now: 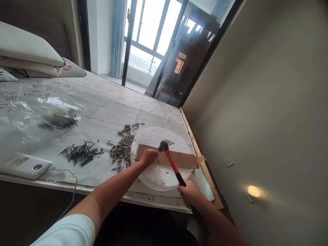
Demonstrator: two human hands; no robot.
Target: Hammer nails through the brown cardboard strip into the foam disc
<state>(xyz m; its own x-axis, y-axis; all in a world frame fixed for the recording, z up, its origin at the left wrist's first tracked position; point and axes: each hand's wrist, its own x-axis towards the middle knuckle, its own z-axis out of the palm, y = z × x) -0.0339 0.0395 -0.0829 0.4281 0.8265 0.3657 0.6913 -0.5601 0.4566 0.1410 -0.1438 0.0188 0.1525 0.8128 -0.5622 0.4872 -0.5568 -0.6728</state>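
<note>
Head view, and your right hand [191,194] is low at the near edge, wrapped tight around the black grip of the hammer [173,164], its red shaft slanting up and away to the left. The hammer's head is blurred, up above the wooden strip [176,159], just beside your left hand [148,157]. That left hand sits on the strip's left end, fingers bunched with the tips down on the wood; you cannot tell whether they pinch anything. The strip lies flat across the white foam disc [156,136], running left to right, its far right end reaching the disc's edge near the wooden rail [194,143] by the wall. The disc rests on the grey sheet [107,116] that covers the bed. Touching the disc's left rim is 1 heap of small stones [123,148]; left of that, near but apart, a scatter of dark nails [80,152]. Further back on the left lies a crumpled clear plastic bag [51,116] with something dark inside. At the near left edge lies a white power bank [24,165] with a cable [73,188] dropping over the side. Pillows [28,48] are stacked far left, bright windows [151,34] sit beyond, and 1 small wall light [253,191] glows low on the right
</note>
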